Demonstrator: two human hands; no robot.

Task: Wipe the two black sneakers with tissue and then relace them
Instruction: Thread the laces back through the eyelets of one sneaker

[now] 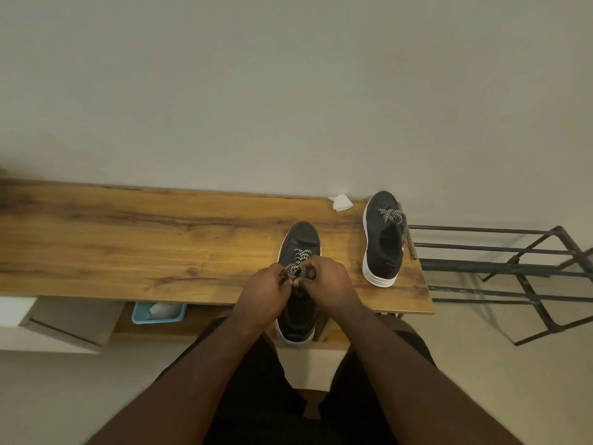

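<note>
head cam, looks fwd-down, close.

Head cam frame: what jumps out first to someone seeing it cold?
Both hands, the left hand and right hand, meet at the near edge of the wooden table, pinching the speckled lace of the near sneaker. The second sneaker stands at the table's right end, one lace end hanging over the edge. A white tissue lies by the wall behind it.

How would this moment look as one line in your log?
step: relacing | both hands pinch lace | near sneaker | far sneaker lace loose | tissue aside
</note>
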